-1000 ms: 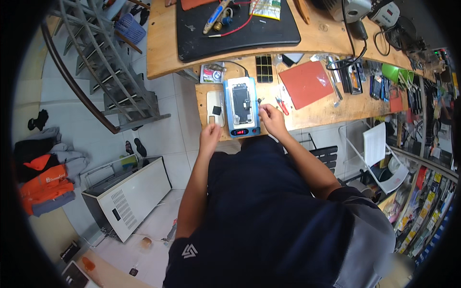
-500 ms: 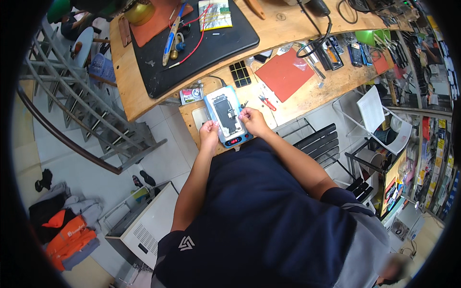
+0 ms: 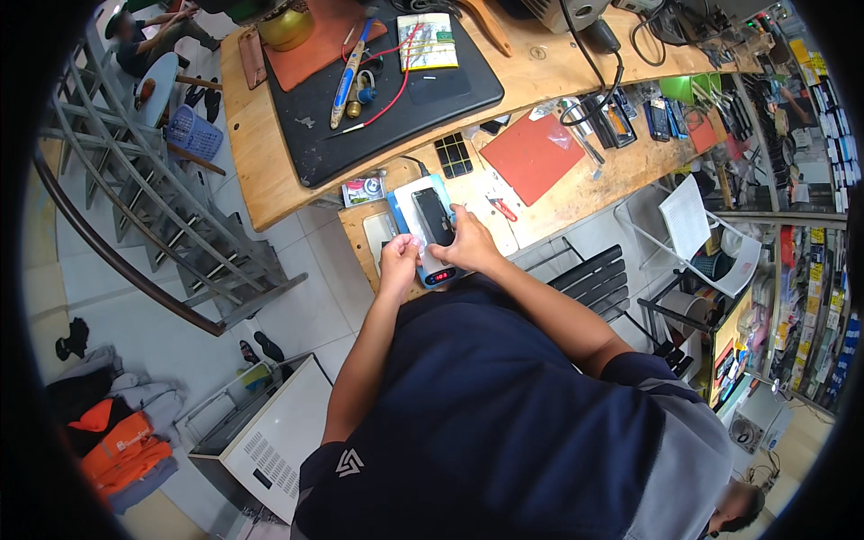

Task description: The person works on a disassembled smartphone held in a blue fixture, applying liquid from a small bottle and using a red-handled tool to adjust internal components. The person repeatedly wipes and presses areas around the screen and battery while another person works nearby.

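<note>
Since the earlier frame, both hands have closed in over the phone, and the bench now sits higher in the view. One wooden workbench [image 3: 576,193] spans the upper centre. One black mat [image 3: 378,108] on it carries a pen-like blue tool [image 3: 346,76] and red wire. One red pad [image 3: 533,155] lies right of centre. One blue-edged heating plate [image 3: 423,236] carries one dark phone [image 3: 434,216]. Left hand [image 3: 399,261] pinches a thin pale sheet [image 3: 405,243]; right hand [image 3: 470,245] presses curled fingers on the phone's lower edge.
</note>
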`<control>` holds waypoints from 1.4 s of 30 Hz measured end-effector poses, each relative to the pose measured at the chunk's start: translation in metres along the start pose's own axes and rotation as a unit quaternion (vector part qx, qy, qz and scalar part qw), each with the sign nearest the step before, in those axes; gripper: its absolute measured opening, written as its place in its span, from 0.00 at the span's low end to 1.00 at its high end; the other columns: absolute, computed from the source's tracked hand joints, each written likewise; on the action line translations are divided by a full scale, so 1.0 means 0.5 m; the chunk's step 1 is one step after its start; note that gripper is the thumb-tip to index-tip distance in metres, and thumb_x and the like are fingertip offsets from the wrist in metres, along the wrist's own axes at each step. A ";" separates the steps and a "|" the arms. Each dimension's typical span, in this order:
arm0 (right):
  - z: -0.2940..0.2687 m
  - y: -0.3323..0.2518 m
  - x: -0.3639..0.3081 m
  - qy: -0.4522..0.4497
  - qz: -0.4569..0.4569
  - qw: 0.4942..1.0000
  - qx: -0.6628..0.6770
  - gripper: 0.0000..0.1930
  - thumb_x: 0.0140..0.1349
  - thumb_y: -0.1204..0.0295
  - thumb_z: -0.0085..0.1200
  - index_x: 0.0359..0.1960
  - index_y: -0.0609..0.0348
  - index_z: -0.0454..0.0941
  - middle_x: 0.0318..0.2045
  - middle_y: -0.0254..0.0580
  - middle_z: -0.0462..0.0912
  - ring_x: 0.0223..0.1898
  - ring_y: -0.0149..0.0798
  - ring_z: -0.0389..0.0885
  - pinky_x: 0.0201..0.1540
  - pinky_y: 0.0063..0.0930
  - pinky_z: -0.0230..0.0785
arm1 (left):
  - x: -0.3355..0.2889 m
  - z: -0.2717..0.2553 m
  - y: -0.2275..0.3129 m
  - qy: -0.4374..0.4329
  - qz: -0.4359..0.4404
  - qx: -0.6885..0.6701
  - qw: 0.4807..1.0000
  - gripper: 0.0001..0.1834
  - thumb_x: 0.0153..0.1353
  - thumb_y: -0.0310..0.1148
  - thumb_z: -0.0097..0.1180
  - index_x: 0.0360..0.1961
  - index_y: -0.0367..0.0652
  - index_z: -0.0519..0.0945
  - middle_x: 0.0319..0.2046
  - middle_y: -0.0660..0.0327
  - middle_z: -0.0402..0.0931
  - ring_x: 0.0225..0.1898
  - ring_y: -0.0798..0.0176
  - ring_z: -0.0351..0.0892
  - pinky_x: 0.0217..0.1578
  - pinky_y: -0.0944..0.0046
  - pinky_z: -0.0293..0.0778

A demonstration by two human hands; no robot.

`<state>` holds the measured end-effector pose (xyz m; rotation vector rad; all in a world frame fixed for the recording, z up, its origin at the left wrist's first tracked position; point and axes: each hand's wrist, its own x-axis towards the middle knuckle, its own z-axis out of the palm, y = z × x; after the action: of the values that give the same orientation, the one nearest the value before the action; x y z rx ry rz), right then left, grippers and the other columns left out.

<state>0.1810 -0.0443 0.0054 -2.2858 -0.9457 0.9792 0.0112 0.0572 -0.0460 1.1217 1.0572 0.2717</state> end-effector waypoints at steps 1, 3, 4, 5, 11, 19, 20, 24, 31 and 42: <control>-0.004 0.011 0.005 -0.013 -0.004 0.999 0.051 0.59 0.52 0.46 0.79 0.77 0.70 0.62 0.57 0.67 0.82 0.59 0.57 0.85 0.61 0.45 0.80 | 0.004 -0.001 -0.006 0.008 0.001 0.013 1.000 0.08 0.80 0.30 0.60 0.50 0.34 0.84 0.35 0.63 0.85 0.30 0.72 0.80 0.33 0.69 0.77; -0.017 0.033 0.011 -0.041 0.017 0.989 0.140 0.56 0.53 0.53 0.82 0.79 0.66 0.63 0.55 0.61 0.82 0.55 0.47 0.86 0.59 0.38 0.81 | 0.013 -0.005 -0.021 0.027 0.002 0.025 0.999 0.08 0.79 0.30 0.61 0.48 0.34 0.84 0.34 0.63 0.85 0.29 0.72 0.80 0.31 0.69 0.77; -0.026 0.044 0.011 -0.049 0.011 0.980 0.192 0.55 0.55 0.55 0.82 0.79 0.66 0.62 0.56 0.59 0.81 0.55 0.46 0.85 0.58 0.37 0.82 | 0.017 -0.008 -0.029 0.037 0.001 0.024 0.999 0.08 0.78 0.30 0.61 0.47 0.35 0.84 0.33 0.63 0.85 0.28 0.72 0.80 0.30 0.68 0.77; -0.037 0.055 0.011 -0.063 0.023 0.968 0.243 0.54 0.56 0.57 0.82 0.80 0.65 0.62 0.56 0.58 0.80 0.55 0.44 0.84 0.57 0.36 0.82 | 0.020 -0.010 -0.037 0.053 -0.027 0.018 0.998 0.08 0.78 0.30 0.62 0.46 0.35 0.84 0.33 0.63 0.85 0.27 0.72 0.79 0.29 0.68 0.77; -0.105 0.110 -0.013 -0.030 0.032 0.934 0.354 0.49 0.63 0.65 0.78 0.81 0.66 0.62 0.62 0.53 0.76 0.55 0.37 0.82 0.57 0.34 0.81 | 0.045 -0.019 -0.086 0.051 0.031 0.079 0.995 0.13 0.71 0.35 0.73 0.44 0.37 0.84 0.32 0.63 0.86 0.29 0.69 0.83 0.33 0.65 0.80; -0.161 0.073 -0.066 0.030 -0.143 0.975 0.169 0.51 0.55 0.68 0.80 0.80 0.57 0.64 0.61 0.53 0.78 0.60 0.47 0.81 0.64 0.45 0.77 | 0.010 0.009 0.017 0.152 0.116 0.105 0.976 0.13 0.77 0.36 0.66 0.52 0.38 0.80 0.38 0.63 0.84 0.35 0.73 0.80 0.36 0.68 0.77; -0.172 0.059 -0.077 0.030 -0.178 0.975 0.132 0.51 0.53 0.68 0.80 0.79 0.54 0.65 0.60 0.53 0.78 0.61 0.51 0.81 0.65 0.48 0.76 | -0.003 0.008 0.051 0.175 0.119 0.112 0.971 0.14 0.78 0.37 0.65 0.52 0.38 0.80 0.39 0.63 0.84 0.37 0.73 0.81 0.37 0.68 0.77; -0.208 0.005 -0.094 0.002 -0.316 0.948 -0.018 0.52 0.49 0.73 0.77 0.79 0.51 0.66 0.64 0.51 0.76 0.65 0.57 0.76 0.71 0.50 0.67 | -0.041 -0.003 0.171 -0.148 0.021 -0.162 0.975 0.18 0.77 0.30 0.63 0.64 0.37 0.78 0.52 0.59 0.84 0.52 0.66 0.84 0.56 0.63 0.79; -0.157 -0.010 -0.038 0.182 -0.194 0.961 0.075 0.36 0.61 0.67 0.75 0.71 0.60 0.75 0.58 0.51 0.82 0.59 0.50 0.82 0.64 0.46 0.73 | -0.051 -0.002 0.189 -0.161 -0.018 -0.256 0.953 0.21 0.74 0.19 0.62 0.65 0.37 0.75 0.58 0.55 0.85 0.58 0.62 0.87 0.59 0.56 0.85; -0.007 0.061 0.030 -0.053 -0.011 0.945 0.321 0.05 0.71 0.75 0.67 0.40 0.61 0.83 0.28 0.29 0.82 0.30 0.24 0.78 0.37 0.27 0.74 | -0.025 -0.017 0.043 0.078 0.071 -0.012 0.994 0.19 0.75 0.30 0.67 0.62 0.36 0.76 0.48 0.61 0.84 0.46 0.69 0.83 0.47 0.67 0.81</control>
<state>0.2035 -0.0534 -0.0187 -1.6829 -0.5708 1.1970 0.0044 0.0641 -0.0216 1.1697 1.1091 0.4901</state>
